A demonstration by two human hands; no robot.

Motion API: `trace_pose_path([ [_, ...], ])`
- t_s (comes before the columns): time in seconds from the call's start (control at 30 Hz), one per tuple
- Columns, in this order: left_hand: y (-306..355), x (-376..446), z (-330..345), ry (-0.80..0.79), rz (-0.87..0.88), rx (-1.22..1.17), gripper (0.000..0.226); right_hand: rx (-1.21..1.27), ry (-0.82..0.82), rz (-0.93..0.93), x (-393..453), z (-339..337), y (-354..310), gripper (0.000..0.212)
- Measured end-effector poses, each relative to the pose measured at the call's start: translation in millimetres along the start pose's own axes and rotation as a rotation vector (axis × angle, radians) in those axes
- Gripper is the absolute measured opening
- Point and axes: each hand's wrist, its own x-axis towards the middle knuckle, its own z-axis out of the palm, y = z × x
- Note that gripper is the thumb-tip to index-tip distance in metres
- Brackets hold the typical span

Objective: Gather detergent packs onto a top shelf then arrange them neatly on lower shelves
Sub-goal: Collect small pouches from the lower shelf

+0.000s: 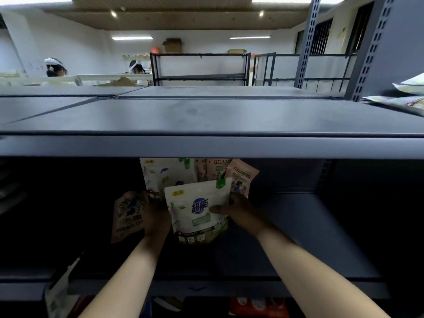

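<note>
A white detergent pack with a blue logo (197,207) stands upright on the lower shelf (298,237). My right hand (238,210) grips its right edge, thumb across the front. My left hand (157,220) is at its left edge; its fingers are in shadow. Behind it stand another white pack (163,175) and pink packs (241,177). A pink pack (128,214) leans to the left of my left hand. The grey top shelf (206,118) above is bare in the middle.
Several packs (403,97) lie at the top shelf's right end beside a perforated upright (371,47). More packs (259,306) show on the shelf below. Black empty racks and two people stand far behind.
</note>
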Motion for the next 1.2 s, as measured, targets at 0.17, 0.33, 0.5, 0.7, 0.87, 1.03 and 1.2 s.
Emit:
trace_pose_path([
  [0.17,4,-31,-14,0.102,0.056,-0.087,0.024,0.045,-0.064,-0.021,-28,-18,6,0.019],
  [0.33,20,-70,-21,0.322,0.165,-0.085,0.029,0.095,0.121,-0.072,-58,-35,-3,0.010],
  [0.5,29,-113,-22,0.380,0.120,-0.059,0.030,0.057,0.283,-0.171,-87,-50,-15,0.005],
  [0.7,41,-160,-21,0.363,0.208,-0.035,0.031,0.032,0.487,-0.243,-134,-72,-20,0.009],
  [0.87,55,-204,-18,0.281,0.304,-0.080,0.020,-0.049,0.621,-0.404,-189,-96,-26,0.010],
  [1.03,82,-252,-10,0.178,0.386,-0.184,0.014,-0.115,0.719,-0.514,-247,-128,-39,0.009],
  [1.2,122,-302,5,0.103,0.494,-0.335,0.010,-0.115,0.833,-0.602,-301,-169,-60,0.011],
])
